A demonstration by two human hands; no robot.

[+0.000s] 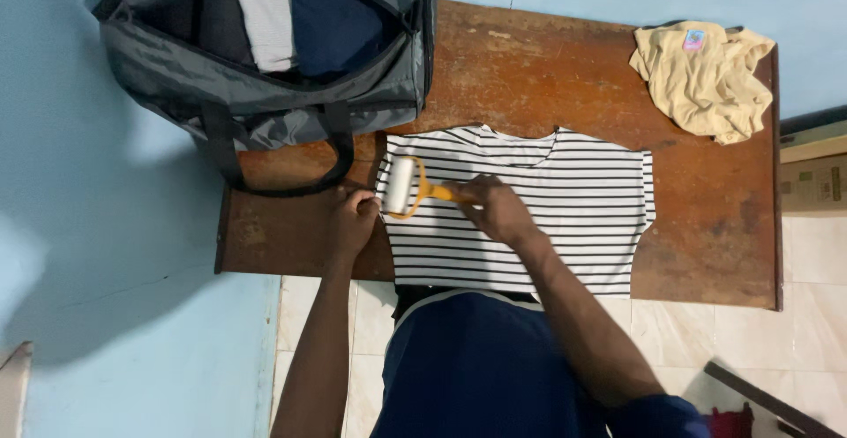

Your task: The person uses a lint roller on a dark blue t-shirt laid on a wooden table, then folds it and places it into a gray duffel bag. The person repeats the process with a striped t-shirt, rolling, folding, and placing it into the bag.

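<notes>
1. The wooden table (529, 59) stands against a blue wall, worn brown with scuffed patches; its near edge is partly covered by the person's body and arms.
2. A grey duffel bag (265, 94) sits open on the table's far left corner, overhanging the left edge. Folded clothes, white and dark blue, show inside, but its top is cut off by the frame. A black strap loops down onto the wood.
3. A black-and-white striped shirt (573, 217) lies flat at the middle of the near edge, neckline toward the wall. Its hem is hidden behind the person's dark blue clothing.
4. A crumpled yellow garment (706, 81) rests on the far right corner.
5. The right hand (498, 209) has its fingers closed round the orange handle of a lint roller (401, 187), whose white drum rests on the shirt's left shoulder.
6. The left hand (353, 222) has curled fingers pinching the shirt's left edge; the fingertips are hard to make out.
</notes>
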